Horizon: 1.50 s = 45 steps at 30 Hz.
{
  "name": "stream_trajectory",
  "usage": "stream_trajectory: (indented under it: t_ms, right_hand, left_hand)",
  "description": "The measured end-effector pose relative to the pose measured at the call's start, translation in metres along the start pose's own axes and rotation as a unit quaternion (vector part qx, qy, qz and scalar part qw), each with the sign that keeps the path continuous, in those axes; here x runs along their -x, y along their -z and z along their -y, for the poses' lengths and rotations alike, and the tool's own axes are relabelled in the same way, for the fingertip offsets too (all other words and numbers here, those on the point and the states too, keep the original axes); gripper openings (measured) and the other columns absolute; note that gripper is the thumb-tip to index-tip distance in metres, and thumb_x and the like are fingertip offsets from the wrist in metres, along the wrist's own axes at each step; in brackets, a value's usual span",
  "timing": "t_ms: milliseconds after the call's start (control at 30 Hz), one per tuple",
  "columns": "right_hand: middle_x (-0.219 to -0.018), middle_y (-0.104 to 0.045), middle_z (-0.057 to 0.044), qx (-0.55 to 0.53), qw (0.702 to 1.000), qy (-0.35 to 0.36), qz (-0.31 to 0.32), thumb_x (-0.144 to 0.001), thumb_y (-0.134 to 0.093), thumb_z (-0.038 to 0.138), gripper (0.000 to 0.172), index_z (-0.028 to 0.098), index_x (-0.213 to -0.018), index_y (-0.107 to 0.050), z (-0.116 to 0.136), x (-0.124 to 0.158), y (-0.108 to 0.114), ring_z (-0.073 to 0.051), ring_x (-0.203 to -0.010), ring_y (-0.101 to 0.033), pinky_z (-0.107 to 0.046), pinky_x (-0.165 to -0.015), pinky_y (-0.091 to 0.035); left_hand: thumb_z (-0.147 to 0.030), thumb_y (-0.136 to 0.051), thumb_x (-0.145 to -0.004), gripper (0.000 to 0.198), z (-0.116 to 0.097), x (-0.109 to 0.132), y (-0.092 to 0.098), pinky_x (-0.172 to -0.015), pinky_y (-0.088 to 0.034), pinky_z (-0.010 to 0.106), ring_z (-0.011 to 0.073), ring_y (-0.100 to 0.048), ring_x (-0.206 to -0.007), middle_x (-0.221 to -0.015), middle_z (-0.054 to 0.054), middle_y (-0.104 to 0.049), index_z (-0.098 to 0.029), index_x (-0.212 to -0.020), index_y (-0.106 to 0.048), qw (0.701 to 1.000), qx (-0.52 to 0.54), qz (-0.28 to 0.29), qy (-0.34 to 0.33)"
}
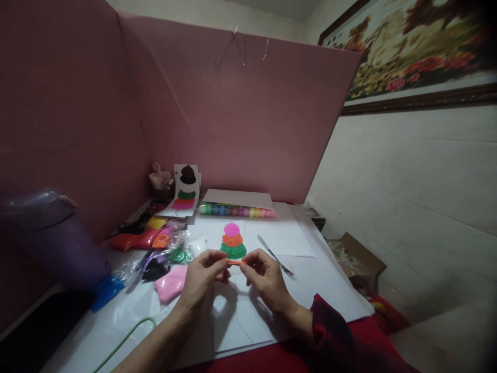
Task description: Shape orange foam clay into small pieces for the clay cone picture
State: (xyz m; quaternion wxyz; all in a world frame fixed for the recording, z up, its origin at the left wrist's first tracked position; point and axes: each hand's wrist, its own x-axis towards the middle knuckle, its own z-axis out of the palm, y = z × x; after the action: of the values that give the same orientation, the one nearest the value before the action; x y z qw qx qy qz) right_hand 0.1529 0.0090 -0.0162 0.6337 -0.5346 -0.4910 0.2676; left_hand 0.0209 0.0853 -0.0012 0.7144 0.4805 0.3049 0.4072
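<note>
Two hands over the table (330, 290), left hand (202, 277) and right hand (266, 277) pinching an orange clay strip (236, 262) between fingertips, tiered clay picture (233, 241) just beyond, tweezers (276, 257) beside.

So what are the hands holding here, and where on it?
A small orange strip, likely clay, pinched by its ends: left hand on its left end, right hand on its right end.
</note>
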Motion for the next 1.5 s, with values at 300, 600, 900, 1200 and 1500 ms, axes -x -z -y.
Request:
stream_trajectory:
  t_ms: [300, 600, 900, 1200, 1500]
  right_hand:
    - [-0.080, -0.060, -0.001, -0.085, 0.996, -0.019, 0.027, -0.072, -0.069, 0.023, 0.018, 0.018, -0.088, -0.060, -0.003, -0.004, 0.000, -0.013, -0.065, -0.055, -0.022, -0.054, -0.048]
    - [-0.082, -0.060, -0.002, 0.003, 1.000, -0.001, 0.030, -0.075, -0.066, 0.024, 0.018, 0.020, -0.093, -0.062, 0.005, 0.003, -0.002, -0.013, -0.064, -0.057, -0.023, -0.054, -0.049]
    - [-0.076, -0.064, -0.003, 0.021, 0.998, 0.029, 0.049, -0.081, -0.062, 0.024, 0.009, 0.018, -0.087, -0.062, 0.007, 0.004, -0.001, -0.016, -0.068, -0.060, -0.025, -0.057, -0.048]
    - [-0.075, -0.058, -0.001, 0.120, 0.987, 0.095, 0.046, -0.078, -0.062, 0.015, 0.004, 0.019, -0.081, -0.061, 0.007, 0.005, 0.001, -0.016, -0.069, -0.055, -0.028, -0.064, -0.046]
    - [-0.068, -0.056, 0.000, 0.062, 0.997, 0.042, 0.013, -0.081, -0.061, 0.025, 0.009, 0.017, -0.079, -0.059, 0.002, 0.003, 0.001, -0.012, -0.059, -0.052, -0.024, -0.055, -0.046]
  left_hand:
    - [-0.028, -0.078, -0.058, 0.032, 0.003, -0.001, 0.001, -0.044, -0.046, 0.021, 0.0099, -0.054, -0.047, -0.058, 0.000, -0.063, -0.013, -0.085, -0.069, 0.999, -0.020, 0.044, 0.014]
    - [-0.033, -0.074, -0.063, 0.026, 0.001, 0.002, -0.003, -0.041, -0.043, 0.022, 0.0104, -0.052, -0.040, -0.052, 0.001, -0.062, -0.011, -0.076, -0.068, 0.992, -0.070, 0.103, -0.010]
    - [-0.042, -0.067, -0.070, 0.029, 0.000, 0.003, -0.004, -0.039, -0.043, 0.021, 0.0092, -0.051, -0.038, -0.050, -0.003, -0.057, -0.013, -0.072, -0.063, 0.992, -0.079, 0.095, 0.002]
    - [-0.034, -0.070, -0.069, 0.025, 0.007, -0.001, 0.002, -0.043, -0.045, 0.022, 0.0102, -0.054, -0.043, -0.057, -0.001, -0.061, -0.013, -0.079, -0.061, 0.989, -0.058, 0.138, 0.016]
    - [-0.023, -0.072, -0.067, 0.015, 0.008, -0.002, 0.002, -0.046, -0.041, 0.018, 0.0078, -0.051, -0.044, -0.049, -0.003, -0.057, -0.013, -0.072, -0.063, 0.998, -0.025, 0.057, -0.017]
